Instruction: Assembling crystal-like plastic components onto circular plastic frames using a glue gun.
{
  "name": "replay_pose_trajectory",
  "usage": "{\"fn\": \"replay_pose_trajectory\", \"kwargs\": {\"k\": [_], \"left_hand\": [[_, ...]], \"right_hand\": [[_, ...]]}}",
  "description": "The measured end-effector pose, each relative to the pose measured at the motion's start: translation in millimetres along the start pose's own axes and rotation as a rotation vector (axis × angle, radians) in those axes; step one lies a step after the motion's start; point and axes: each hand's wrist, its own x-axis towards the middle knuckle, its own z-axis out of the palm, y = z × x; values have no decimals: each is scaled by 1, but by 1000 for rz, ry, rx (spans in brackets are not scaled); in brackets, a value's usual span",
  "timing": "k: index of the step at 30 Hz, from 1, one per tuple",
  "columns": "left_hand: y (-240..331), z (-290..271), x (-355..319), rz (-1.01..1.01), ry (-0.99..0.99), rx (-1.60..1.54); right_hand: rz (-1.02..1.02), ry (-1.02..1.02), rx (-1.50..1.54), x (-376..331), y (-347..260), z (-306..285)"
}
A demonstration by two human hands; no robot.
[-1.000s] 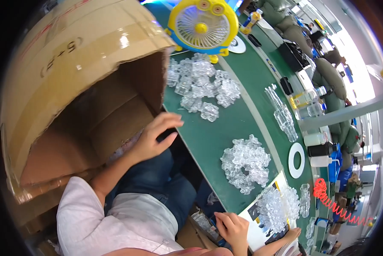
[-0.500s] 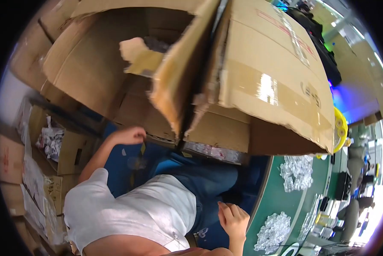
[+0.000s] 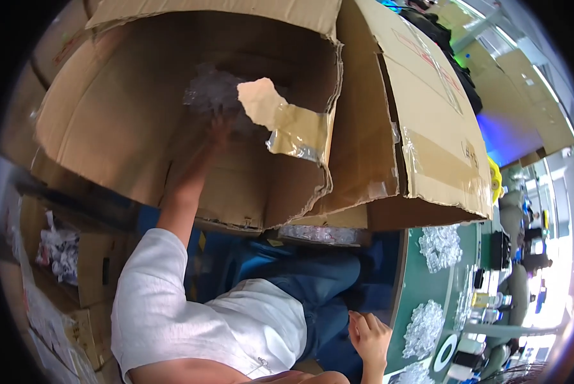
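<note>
My left hand (image 3: 219, 128) reaches deep into a large open cardboard box (image 3: 95, 121), fingers stretched out and dim in the shadow. Just beyond its fingertips lies a heap of clear plastic pieces (image 3: 213, 88) at the back of the box. Whether the fingers touch the heap is hard to see. A torn cardboard flap (image 3: 261, 102) with shiny tape hangs at the box's right side. My right hand (image 3: 370, 336) hovers at the lower right, beside the green table's edge, its fingers loosely bent and a little apart. Nothing shows in it.
A second large carton (image 3: 434, 128) adjoins on the right. On the green table (image 3: 401, 313) lie piles of clear plastic pieces (image 3: 424, 328) and a white ring (image 3: 445, 352). At the left stands a smaller carton (image 3: 98, 269) with crumpled plastic bags (image 3: 59, 253). Bottles and tools line the far right.
My left hand has gone from below the box's front edge up into its inside. The torn flap and box opening have swung toward the right in view. My right hand has shifted slightly right and down.
</note>
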Motion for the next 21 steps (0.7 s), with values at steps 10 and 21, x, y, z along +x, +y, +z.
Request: {"fn": "replay_pose_trajectory", "kwargs": {"k": [10,21], "left_hand": [[-32,27,70,-13,303,273],[63,-141,-23,-249,-312,-302]], "right_hand": [[105,1,-60,6,-18,-1],[187,-14,-37,-6,-13,1]]}}
